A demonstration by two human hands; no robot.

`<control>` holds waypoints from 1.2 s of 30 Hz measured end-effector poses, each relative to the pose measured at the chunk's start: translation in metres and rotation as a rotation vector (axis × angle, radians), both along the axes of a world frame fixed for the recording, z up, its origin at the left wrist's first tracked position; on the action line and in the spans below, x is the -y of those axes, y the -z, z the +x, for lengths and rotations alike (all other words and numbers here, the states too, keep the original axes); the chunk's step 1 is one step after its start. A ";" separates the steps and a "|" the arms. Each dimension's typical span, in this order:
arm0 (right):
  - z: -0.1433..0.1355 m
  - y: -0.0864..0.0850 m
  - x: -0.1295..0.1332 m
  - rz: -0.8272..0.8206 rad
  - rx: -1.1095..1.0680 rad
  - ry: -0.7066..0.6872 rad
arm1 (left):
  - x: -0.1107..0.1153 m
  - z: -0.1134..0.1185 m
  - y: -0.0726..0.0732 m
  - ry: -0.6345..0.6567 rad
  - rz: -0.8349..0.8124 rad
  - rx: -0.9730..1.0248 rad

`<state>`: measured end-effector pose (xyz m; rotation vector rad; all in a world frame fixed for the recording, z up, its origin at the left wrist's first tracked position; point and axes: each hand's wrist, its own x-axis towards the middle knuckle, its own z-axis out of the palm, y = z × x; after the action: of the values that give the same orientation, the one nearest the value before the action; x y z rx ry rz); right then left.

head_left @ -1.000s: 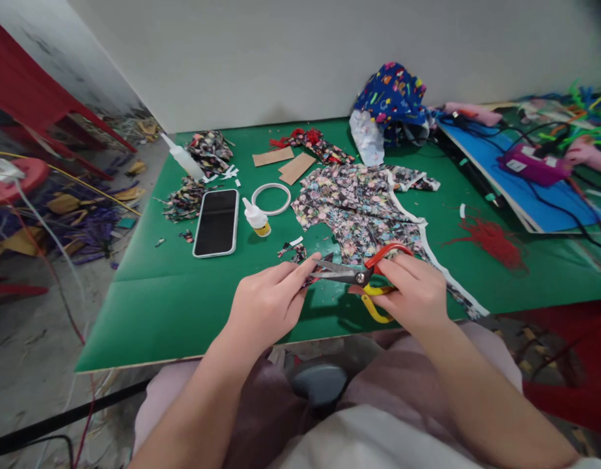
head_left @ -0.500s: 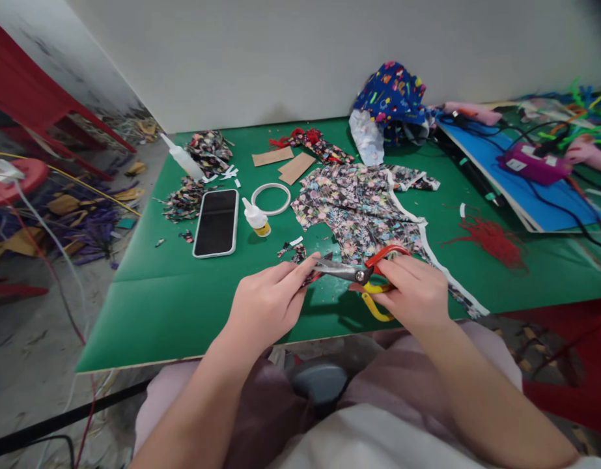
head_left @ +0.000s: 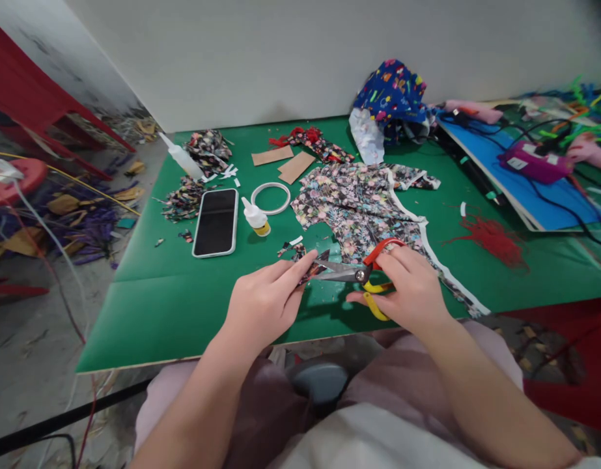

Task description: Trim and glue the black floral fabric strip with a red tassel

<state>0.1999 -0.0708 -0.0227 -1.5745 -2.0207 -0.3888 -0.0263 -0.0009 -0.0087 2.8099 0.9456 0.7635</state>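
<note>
My right hand (head_left: pixel 407 283) grips the red and yellow handles of the scissors (head_left: pixel 360 275), whose blades are parted and point left. Between the blade tips lies a small strip of dark floral cloth (head_left: pixel 320 266), pinched in the fingers of my left hand (head_left: pixel 268 296). Just behind both hands a large piece of floral fabric (head_left: pixel 353 202) with white edging is spread on the green table (head_left: pixel 148 312). Small floral scraps (head_left: pixel 297 251) lie beyond my left fingertips.
On the table are a phone (head_left: pixel 215 223), a glue bottle (head_left: pixel 256 218), a white ring (head_left: pixel 271 198), brown cards (head_left: pixel 296 167), a taller bottle (head_left: pixel 183 159), red threads (head_left: pixel 493 241), a blue patterned cloth (head_left: pixel 391 98) and a blue board (head_left: pixel 539 202). A red chair (head_left: pixel 41 98) stands left.
The scissors' blades have opened wider around the cloth strip. My right hand has shifted slightly left, and its thumb now shows stretched out beside the yellow handle.
</note>
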 end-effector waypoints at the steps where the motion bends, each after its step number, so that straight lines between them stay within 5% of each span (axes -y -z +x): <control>1: 0.000 0.000 0.000 0.011 -0.002 -0.001 | 0.000 0.000 0.000 0.000 -0.001 -0.002; 25: 0.000 0.000 0.002 -0.047 -0.159 -0.018 | 0.000 0.000 0.001 0.009 -0.056 0.013; 27: 0.001 -0.001 0.001 -0.080 -0.274 0.004 | 0.001 0.000 0.000 0.015 -0.178 0.097; 30: 0.002 -0.003 0.001 -0.125 -0.416 0.043 | 0.005 -0.001 -0.003 0.005 -0.587 0.356; 33: 0.000 -0.004 0.001 -0.160 -0.452 0.028 | 0.011 0.000 -0.006 0.037 -1.006 0.636; 36: -0.006 -0.005 0.001 -0.161 -0.443 -0.009 | 0.019 0.004 -0.009 0.041 -1.245 0.886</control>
<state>0.1939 -0.0721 -0.0173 -1.5777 -1.7447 0.1243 -0.0222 -0.0195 0.0000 1.2262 0.7433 0.8393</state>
